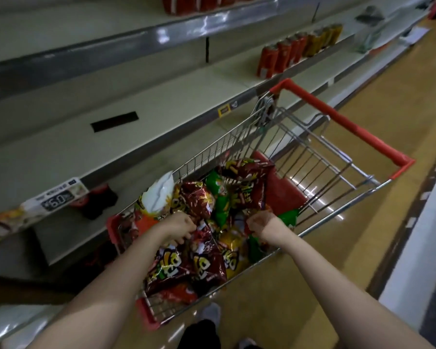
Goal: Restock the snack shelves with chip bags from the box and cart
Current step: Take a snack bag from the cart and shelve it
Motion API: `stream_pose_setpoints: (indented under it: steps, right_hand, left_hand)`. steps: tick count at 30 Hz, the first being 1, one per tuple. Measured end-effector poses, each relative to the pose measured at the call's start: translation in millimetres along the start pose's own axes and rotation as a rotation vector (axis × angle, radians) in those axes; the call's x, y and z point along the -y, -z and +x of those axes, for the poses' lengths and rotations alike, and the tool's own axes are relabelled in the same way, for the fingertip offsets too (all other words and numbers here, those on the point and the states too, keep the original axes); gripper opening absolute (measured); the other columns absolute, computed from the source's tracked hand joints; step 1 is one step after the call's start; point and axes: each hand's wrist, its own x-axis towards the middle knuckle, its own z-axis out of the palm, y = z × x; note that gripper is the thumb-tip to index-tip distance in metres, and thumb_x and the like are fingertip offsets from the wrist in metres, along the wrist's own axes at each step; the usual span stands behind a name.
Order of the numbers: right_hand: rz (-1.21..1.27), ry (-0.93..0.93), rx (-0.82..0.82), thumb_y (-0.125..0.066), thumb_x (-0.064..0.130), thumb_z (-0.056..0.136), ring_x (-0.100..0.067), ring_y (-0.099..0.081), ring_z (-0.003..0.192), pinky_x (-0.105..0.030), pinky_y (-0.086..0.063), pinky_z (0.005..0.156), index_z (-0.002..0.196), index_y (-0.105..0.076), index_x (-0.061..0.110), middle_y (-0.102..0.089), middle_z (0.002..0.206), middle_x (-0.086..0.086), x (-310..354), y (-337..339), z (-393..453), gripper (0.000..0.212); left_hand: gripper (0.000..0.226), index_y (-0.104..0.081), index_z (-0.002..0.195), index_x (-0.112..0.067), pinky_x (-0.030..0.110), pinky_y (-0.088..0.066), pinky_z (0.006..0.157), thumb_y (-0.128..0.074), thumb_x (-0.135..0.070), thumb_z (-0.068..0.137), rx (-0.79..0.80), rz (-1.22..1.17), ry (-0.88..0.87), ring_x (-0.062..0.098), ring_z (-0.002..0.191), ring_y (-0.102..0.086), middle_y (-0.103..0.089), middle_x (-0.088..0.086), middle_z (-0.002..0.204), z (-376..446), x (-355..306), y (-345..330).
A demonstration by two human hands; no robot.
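Note:
A wire shopping cart (239, 137) with a red handle (350, 124) stands beside the shelves, filled with several chip bags in dark red, green and yellow. Both my arms reach down into it. My left hand (180, 226) has its fingers curled round the top of a dark red chip bag (204, 258) in the near half of the cart. My right hand (261, 224) pinches another dark red bag (249, 182) by its lower edge, above a green bag (287, 216). A white-topped orange bag (159, 197) leans on the cart's left wall.
The wide shelf (141, 127) to the left is mostly bare, with a row of red and yellow bags (287, 51) further along. A price tag reading 6.0 (58, 195) hangs on its edge. Lower shelves hold dark bags (98, 200). Wooden aisle floor (388, 222) runs to the right.

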Motion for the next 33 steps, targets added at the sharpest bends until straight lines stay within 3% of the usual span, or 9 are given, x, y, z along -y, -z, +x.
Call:
stream_pose_setpoints:
  steps: [3,7,10,12,17,24,27,30,33]
  right_hand:
    - [-0.107,-0.082,0.119,-0.052,0.018,0.099,-0.026,-0.058,0.093,-0.037,-0.048,0.088,0.106,-0.063,0.003,-0.063,0.105,-0.016,-8,-27,26,0.02]
    - [-0.197,-0.127,0.252,-0.052,0.022,0.099,-0.02,-0.051,0.087,-0.035,-0.045,0.081,0.078,-0.052,0.019,-0.054,0.095,-0.009,-5,-62,45,0.022]
    - [-0.06,-0.167,0.368,-0.057,0.03,0.098,-0.024,-0.058,0.087,-0.036,-0.045,0.071,0.12,-0.055,0.002,-0.059,0.098,-0.012,-1,-87,50,0.035]
    - [-0.025,-0.199,0.458,-0.061,0.031,0.095,-0.028,-0.057,0.116,-0.03,-0.044,0.081,0.14,-0.043,0.005,-0.057,0.129,-0.011,1,-104,52,0.055]
    - [-0.268,-0.14,0.423,-0.081,0.036,0.077,-0.029,-0.057,0.118,-0.038,-0.047,0.1,0.129,-0.053,0.007,-0.062,0.125,-0.011,-6,-133,62,0.066]
    - [-0.564,0.119,0.299,-0.073,0.033,0.084,-0.028,-0.056,0.118,-0.037,-0.05,0.092,0.14,-0.042,0.009,-0.057,0.131,-0.01,18,-84,64,0.069]
    - [-0.711,0.31,0.241,-0.061,0.022,0.092,-0.026,-0.059,0.112,-0.032,-0.05,0.084,0.134,-0.051,0.013,-0.062,0.121,-0.007,43,-42,50,0.044]
    - [-0.807,0.422,0.144,-0.06,0.028,0.093,-0.023,-0.051,0.119,-0.031,-0.046,0.086,0.135,-0.053,0.025,-0.058,0.125,-0.002,61,5,39,0.042]
    - [-0.725,0.383,-0.088,-0.066,0.043,0.088,-0.024,-0.036,0.137,-0.039,-0.038,0.107,0.146,-0.037,0.026,-0.041,0.148,-0.004,53,37,39,0.067]
  left_hand:
    - [0.021,-0.052,0.083,-0.017,0.032,-0.044,0.074,-0.042,-0.018,0.101,-0.043,0.069,0.017,0.019,0.075,-0.048,-0.046,0.002,0.082,17,27,-13]
    - [0.031,-0.052,0.13,-0.011,0.032,-0.045,0.082,-0.036,-0.011,0.104,-0.094,0.156,0.05,0.026,0.113,-0.054,-0.05,0.008,0.135,23,56,-23]
    - [0.03,-0.051,0.131,-0.011,0.033,-0.045,0.085,-0.038,-0.014,0.104,-0.089,0.182,0.01,0.026,0.113,-0.055,-0.051,0.009,0.137,22,70,-26]
    - [0.028,-0.052,0.129,-0.011,0.033,-0.047,0.083,-0.039,-0.017,0.104,-0.102,0.149,-0.016,0.025,0.106,-0.057,-0.055,0.01,0.131,23,74,-26]
    - [0.037,-0.043,0.139,-0.014,0.039,-0.05,0.088,-0.045,-0.018,0.102,-0.099,0.215,-0.11,0.026,0.106,-0.058,-0.056,0.01,0.129,27,71,-28]
    - [0.085,0.001,0.155,-0.023,0.038,-0.005,0.119,-0.055,-0.009,0.092,-0.215,0.792,-0.548,0.021,0.149,0.005,0.007,0.002,0.163,41,25,-46]
    - [0.098,0.008,0.153,-0.01,0.04,0.011,0.118,-0.06,-0.04,0.09,-0.219,0.904,-0.541,0.021,0.149,0.01,0.006,0.006,0.162,53,6,-46]
    - [0.098,-0.011,0.152,-0.011,0.041,-0.03,0.114,-0.058,-0.063,0.083,-0.222,0.757,-0.443,0.027,0.143,-0.026,-0.028,0.01,0.155,56,-15,-48]
    - [0.071,-0.033,0.129,-0.015,0.038,-0.054,0.075,-0.058,-0.065,0.083,-0.287,0.504,-0.378,0.024,0.098,-0.061,-0.06,0.005,0.112,54,-38,-43]
